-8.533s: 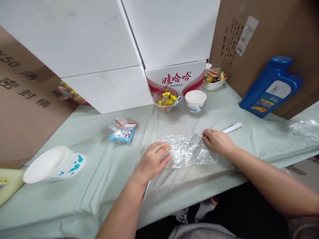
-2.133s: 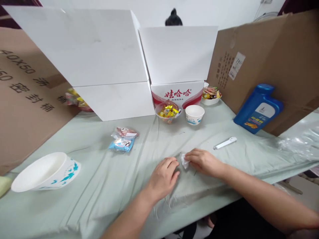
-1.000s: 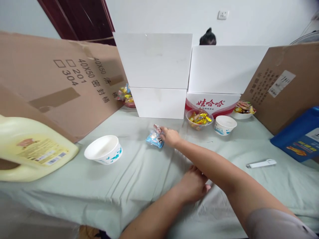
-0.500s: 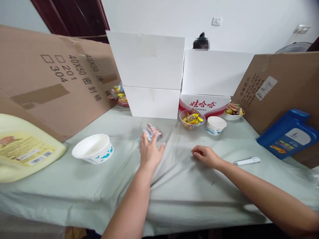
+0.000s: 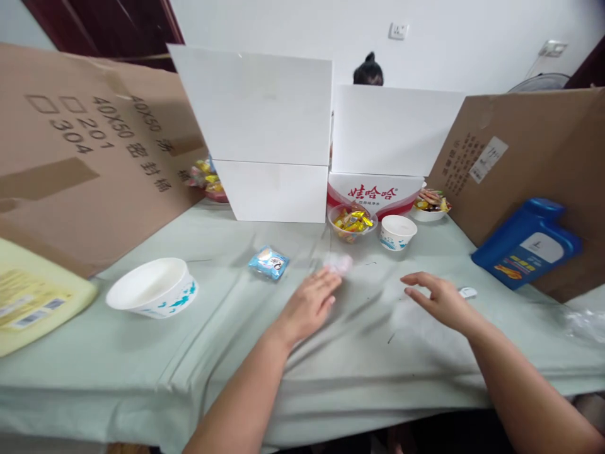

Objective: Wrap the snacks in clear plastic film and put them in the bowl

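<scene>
My left hand [image 5: 309,304] reaches over the middle of the table, its fingers stretched out and the thumb apart. Its fingertips touch a small pinkish wrapped packet [image 5: 341,263], which motion blurs. To the left of that hand, a blue wrapped snack packet [image 5: 269,262] lies flat on the cloth. My right hand [image 5: 439,299] hovers low over the right side, open, with a gap between thumb and fingers and nothing in it. Just past it shows the white end of a flat tool [image 5: 467,292], the rest hidden by the hand.
A white paper bowl [image 5: 151,287] stands at left beside a yellow jug [image 5: 38,296]. Farther back are a clear bowl of sweets [image 5: 352,222], a paper cup [image 5: 397,233] and a blue bottle [image 5: 527,243]. Cardboard [image 5: 94,157] and white boxes [image 5: 274,192] wall the table; a person's head shows behind.
My left hand has moved right together with the pinkish packet, leaving the blue packet uncovered. My right hand has shifted right over the flat tool, its fingers now farther apart.
</scene>
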Tool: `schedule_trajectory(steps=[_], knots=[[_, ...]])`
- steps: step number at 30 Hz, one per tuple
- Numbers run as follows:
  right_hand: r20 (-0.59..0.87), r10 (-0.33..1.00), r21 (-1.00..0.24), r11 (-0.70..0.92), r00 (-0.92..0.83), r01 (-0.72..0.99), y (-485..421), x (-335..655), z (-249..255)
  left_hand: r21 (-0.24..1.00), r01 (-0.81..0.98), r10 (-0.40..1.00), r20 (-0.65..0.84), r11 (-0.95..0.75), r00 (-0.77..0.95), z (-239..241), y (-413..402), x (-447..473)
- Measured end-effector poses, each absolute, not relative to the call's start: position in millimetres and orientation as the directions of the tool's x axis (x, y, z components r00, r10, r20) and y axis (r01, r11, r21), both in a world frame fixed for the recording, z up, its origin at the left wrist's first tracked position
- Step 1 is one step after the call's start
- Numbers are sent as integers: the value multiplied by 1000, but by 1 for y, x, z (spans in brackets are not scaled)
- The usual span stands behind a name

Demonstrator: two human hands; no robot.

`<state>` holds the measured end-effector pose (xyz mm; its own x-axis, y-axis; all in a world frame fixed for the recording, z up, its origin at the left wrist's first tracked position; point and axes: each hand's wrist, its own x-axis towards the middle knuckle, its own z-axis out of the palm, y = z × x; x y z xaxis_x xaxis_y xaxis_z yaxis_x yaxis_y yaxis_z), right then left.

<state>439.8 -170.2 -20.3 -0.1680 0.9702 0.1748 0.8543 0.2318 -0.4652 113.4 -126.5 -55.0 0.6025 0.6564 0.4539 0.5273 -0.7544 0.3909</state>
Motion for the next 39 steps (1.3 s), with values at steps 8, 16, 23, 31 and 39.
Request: schedule_trajectory(steps=[8, 16, 23, 31, 39], knots=[[-75, 991, 115, -99, 108, 988, -163, 490, -27, 415, 271, 478, 559, -869, 677, -46, -163, 144], [312, 870, -205, 453, -381, 867, -182, 399, -40, 405, 529, 667, 465, -745, 583, -59, -153, 146], [173, 954, -58, 259, -245, 964, -170, 409, -37, 385, 467, 605, 527, -796, 596, -61, -147, 143], [340, 929, -135, 203, -147, 970, -166, 427, -47, 826, 284, 841, 354, -486, 410, -52, -161, 146], [454, 731, -307, 666, -510, 680, -184, 368, -49, 961, 103, 952, 270, -256, -147, -58, -142, 133]])
